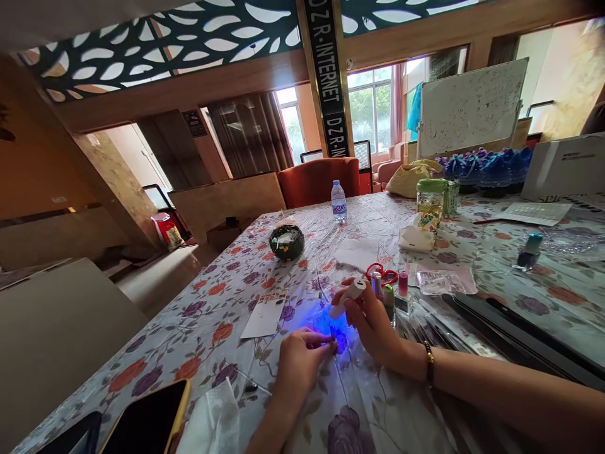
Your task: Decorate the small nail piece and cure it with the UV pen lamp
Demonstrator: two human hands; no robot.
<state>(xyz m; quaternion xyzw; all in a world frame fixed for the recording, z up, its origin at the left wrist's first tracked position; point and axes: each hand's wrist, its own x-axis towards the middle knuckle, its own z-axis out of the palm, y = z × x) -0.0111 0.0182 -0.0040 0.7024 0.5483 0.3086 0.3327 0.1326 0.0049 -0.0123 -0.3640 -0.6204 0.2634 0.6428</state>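
While the right hand [373, 321] grips a small white UV torch [348, 296] at frame centre, its violet beam hits the left hand [299, 359], fingers curled narrow on the floral plastic tablecloth [212, 315]. I'd judge the lamp should be kept steady, close, and square over the lit fingertips [326, 340].

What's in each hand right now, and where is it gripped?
The right hand grips a small white UV lamp around its lower body, shining blue light down. The left hand pinches something tiny at its fingertips; too small to identify.

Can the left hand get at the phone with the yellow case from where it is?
Probably yes: the phone lies on the table beside the left hand, with only a white tissue between; its fingers pinch something small, though.
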